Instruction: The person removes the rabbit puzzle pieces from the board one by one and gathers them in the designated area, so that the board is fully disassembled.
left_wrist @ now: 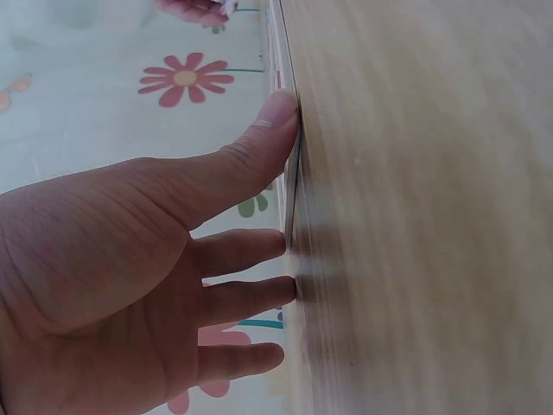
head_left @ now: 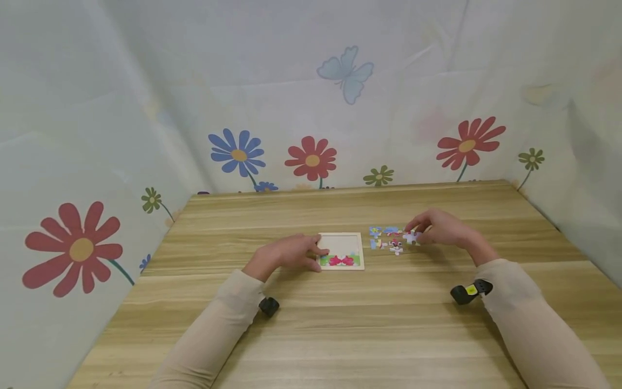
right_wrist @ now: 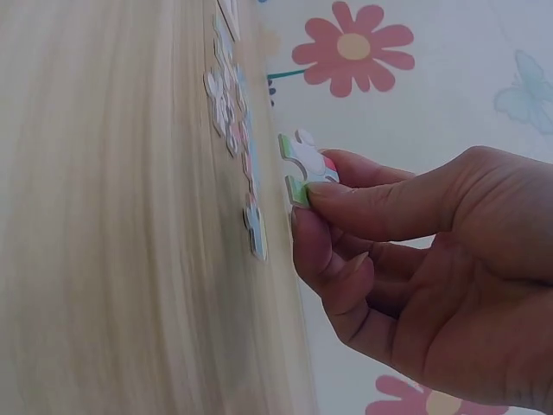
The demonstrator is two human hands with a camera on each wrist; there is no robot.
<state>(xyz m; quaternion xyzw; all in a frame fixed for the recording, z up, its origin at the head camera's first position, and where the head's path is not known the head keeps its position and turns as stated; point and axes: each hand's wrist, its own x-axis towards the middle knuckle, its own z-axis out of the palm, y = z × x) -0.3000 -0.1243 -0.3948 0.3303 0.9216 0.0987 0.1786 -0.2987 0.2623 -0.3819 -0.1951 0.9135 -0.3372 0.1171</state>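
A square wooden puzzle tray (head_left: 362, 253) lies on the table, its lower strip filled with a green and red picture and its upper part bare. My left hand (head_left: 293, 251) rests at the tray's left side with fingers extended; in the left wrist view its thumb (left_wrist: 275, 111) touches the tray's edge. Between thumb and fingers, my right hand (head_left: 446, 229) pinches a puzzle piece (right_wrist: 311, 162), white with green and red parts, raised off the table in the right wrist view. Several loose puzzle pieces (head_left: 396, 247) lie between the tray and the right hand.
The wood-grained table (head_left: 340, 329) extends to a pale cloth backdrop (head_left: 272, 70) printed with flowers and a butterfly. The cloth also hangs along both sides. A black strap device (head_left: 470, 292) sits on the right wrist, another (head_left: 269, 306) on the left.
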